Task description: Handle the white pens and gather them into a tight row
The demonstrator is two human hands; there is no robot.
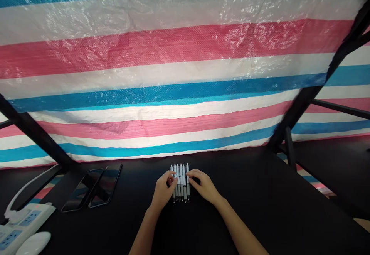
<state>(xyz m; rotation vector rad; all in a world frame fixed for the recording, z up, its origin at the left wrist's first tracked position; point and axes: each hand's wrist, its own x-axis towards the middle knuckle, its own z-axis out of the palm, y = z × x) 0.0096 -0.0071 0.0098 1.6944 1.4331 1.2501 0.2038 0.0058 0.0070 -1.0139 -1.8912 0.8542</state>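
Several white retractable pens [181, 181] with grey grips lie side by side on the black table [231, 220], tips toward me. At the row's left edge, my left hand [164, 191] is curled with thumb and index finger closed on the outer pens, partly hiding them. My right hand [206, 188] is at the other edge, its thumb and index fingertips on the rightmost pen [187, 181]. That pen lies slightly apart from its neighbour. The right hand's other fingers are tucked behind the index finger.
To the left lie two dark phone-like slabs [82, 191] [106, 185]. A white power strip [26, 224] with a plugged-in cable and a white rounded object [34, 243] sit at the lower left. Black frame bars [297, 110] and striped sheeting [173, 127] bound the table's back.
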